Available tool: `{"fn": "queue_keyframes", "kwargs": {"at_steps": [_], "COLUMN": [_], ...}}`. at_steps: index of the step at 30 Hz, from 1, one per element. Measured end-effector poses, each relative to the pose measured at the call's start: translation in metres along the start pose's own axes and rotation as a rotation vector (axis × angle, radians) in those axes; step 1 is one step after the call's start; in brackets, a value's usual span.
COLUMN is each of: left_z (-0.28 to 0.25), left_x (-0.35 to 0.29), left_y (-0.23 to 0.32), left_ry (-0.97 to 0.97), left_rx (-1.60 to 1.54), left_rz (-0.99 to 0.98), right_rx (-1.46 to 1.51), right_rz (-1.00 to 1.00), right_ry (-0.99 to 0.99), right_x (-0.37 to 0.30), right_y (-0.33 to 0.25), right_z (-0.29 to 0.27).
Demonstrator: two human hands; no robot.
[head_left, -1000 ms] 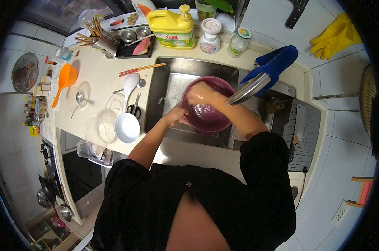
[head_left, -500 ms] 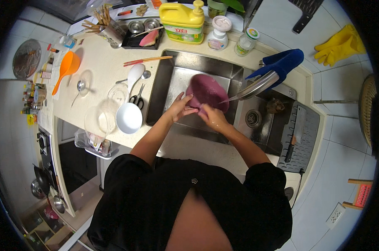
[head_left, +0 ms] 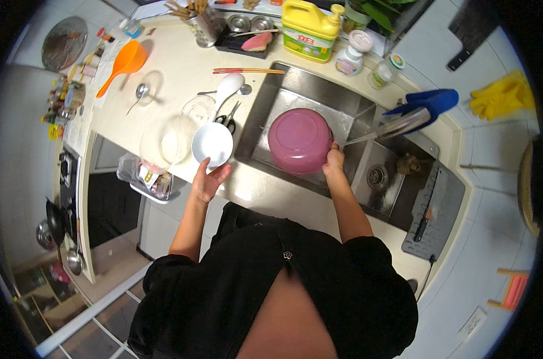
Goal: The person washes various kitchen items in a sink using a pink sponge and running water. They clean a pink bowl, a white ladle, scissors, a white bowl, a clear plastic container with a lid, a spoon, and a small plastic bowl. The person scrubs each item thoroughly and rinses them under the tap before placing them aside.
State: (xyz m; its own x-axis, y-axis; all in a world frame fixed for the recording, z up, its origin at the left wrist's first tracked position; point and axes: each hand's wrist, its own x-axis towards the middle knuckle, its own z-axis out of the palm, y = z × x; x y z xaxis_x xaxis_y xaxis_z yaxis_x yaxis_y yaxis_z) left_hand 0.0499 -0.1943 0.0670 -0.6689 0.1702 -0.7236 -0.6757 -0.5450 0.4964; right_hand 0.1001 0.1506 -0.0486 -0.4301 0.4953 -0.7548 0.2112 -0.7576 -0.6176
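Observation:
A pink plastic basin (head_left: 300,140) sits bottom-up in the left sink compartment, with its ringed base facing me. My right hand (head_left: 334,160) grips its right edge; some of the fingers are hidden behind it. On the counter left of the sink stands a small white bowl (head_left: 213,145). My left hand (head_left: 210,179) is at the bowl's near rim, thumb overlapping the rim and fingers apart; whether it touches the bowl I cannot tell. Just beyond the bowl lie black-handled scissors (head_left: 228,119) and a white rice paddle (head_left: 229,90).
Water runs from the faucet (head_left: 406,122), draped with a blue cloth (head_left: 433,103), beside the basin. Red-tipped chopsticks (head_left: 247,71) and a clear bowl (head_left: 167,143) lie left of the sink. A cleaver (head_left: 427,209) rests on the grey mat (head_left: 442,209) at right.
The basin has been flipped from open side up to bottom-up. My left hand has left it and moved left to the white bowl; my right hand still holds the basin. The view has shifted.

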Motion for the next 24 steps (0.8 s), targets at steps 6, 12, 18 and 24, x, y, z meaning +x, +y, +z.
{"fn": "queue_keyframes", "kwargs": {"at_steps": [6, 12, 18, 24], "left_z": [-0.009, 0.032, 0.096, 0.163], "left_x": [0.03, 0.034, 0.065, 0.094], "left_y": [0.008, 0.007, -0.032, -0.108], "left_ry": [-0.012, -0.307, -0.523, -0.607], "left_rx": [0.021, 0.281, 0.495, 0.574], "left_rz": [-0.016, -0.057, -0.25, -0.485], "right_rx": [0.002, -0.006, 0.613, 0.314], "right_rz": [0.013, -0.161, -0.255, -0.503], "right_ry": [0.015, 0.074, 0.307, 0.611], "right_x": [-0.029, -0.084, -0.094, -0.083], "right_y": [0.002, -0.025, -0.037, -0.046], "right_z": [-0.013, -0.08, -0.188, -0.237]}}
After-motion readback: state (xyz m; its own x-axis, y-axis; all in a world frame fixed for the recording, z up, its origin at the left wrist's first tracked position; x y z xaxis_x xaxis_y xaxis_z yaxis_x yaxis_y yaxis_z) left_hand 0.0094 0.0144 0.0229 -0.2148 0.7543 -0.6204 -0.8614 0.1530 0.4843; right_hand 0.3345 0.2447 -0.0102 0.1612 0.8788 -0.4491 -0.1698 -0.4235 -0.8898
